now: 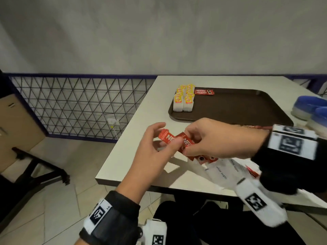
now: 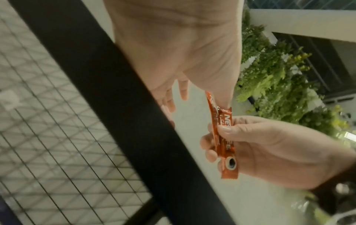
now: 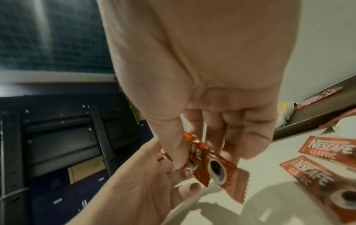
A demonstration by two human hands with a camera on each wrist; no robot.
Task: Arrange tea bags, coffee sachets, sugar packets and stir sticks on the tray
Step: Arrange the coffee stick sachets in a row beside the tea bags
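Note:
Two red Nescafe coffee sachets [image 1: 165,136] hang over the table's near left corner, held between both hands. My left hand [image 1: 169,133] pinches them, thumb on top and fingers behind. My right hand [image 1: 186,142] pinches their other end; in the left wrist view its thumb lies across the sachets [image 2: 227,137]. Both sachets [image 3: 212,166] also show in the right wrist view. The brown tray [image 1: 238,110] carries yellow-tagged tea bags [image 1: 184,99] in rows at its far left and two coffee sachets [image 1: 204,91] beside them.
More coffee sachets [image 3: 327,150] lie loose on the table under my right hand, beside a white sugar bag [image 1: 224,172]. Blue-lidded containers [image 1: 311,110] stand right of the tray. A wire-mesh fence [image 1: 79,103] runs left of the table, which ends just under my left hand.

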